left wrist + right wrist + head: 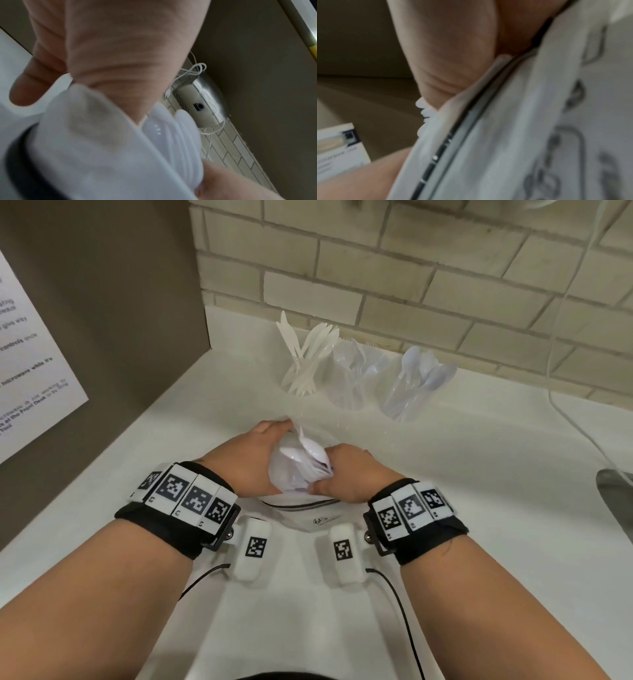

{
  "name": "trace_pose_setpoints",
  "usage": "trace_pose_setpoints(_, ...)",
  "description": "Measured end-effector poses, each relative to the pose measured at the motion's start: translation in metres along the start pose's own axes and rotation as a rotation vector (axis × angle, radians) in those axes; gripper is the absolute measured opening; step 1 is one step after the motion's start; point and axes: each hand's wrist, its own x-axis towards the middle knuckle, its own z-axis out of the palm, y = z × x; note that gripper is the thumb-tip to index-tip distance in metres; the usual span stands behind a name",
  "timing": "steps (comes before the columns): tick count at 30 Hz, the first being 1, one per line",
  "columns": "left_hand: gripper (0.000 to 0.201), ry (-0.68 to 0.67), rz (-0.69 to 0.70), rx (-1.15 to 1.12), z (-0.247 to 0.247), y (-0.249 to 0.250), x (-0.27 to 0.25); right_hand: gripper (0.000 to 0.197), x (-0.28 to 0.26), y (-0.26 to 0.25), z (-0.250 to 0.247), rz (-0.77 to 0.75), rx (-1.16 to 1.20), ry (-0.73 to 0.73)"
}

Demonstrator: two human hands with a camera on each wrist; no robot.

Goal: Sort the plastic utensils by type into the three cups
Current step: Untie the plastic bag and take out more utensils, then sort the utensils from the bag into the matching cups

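- Both hands meet near the tabletop's (445, 474) front edge: the left hand (253, 460) and right hand (346, 474) are clamped together around one bundle of white spoons (305, 460).
- Farther back stand three clear cups: knives (303, 364) left, forks (352, 378) middle, spoons (411, 385) right.

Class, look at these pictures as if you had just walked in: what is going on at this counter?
A person stands at a white counter sorting plastic cutlery. Both hands hold one bunch of white utensils between them: the left hand cups it from the side and the right hand grips it. By the tiled wall stand three clear cups: the left cup holds knives, the middle cup forks, the right cup spoons. The bunch in hand is not yet sorted.
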Motion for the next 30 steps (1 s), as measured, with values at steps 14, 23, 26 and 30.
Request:
trace_pose_setpoints(14,0.065,0.030,-0.082,0.106,-0.017,-0.005,0.009,0.026,-0.019,0.018,-0.006,-0.127,0.403,0.086)
trace_pose_setpoints(23,0.052,-0.056,-0.048,0.354,0.004,0.012,0.010,0.022,-0.022,0.007,-0.036,-0.251,1.240,0.507)
trace_pose_setpoints(26,0.055,-0.143,-0.082,0.350,-0.011,0.015,0.007,0.017,-0.020,0.005,-0.059,-0.273,1.554,0.516)
trace_pose_setpoints(30,0.028,0.314,-0.113,-0.357,-0.038,0.041,0.007,0.013,-0.013,-0.007,-0.073,-0.244,1.525,0.521)
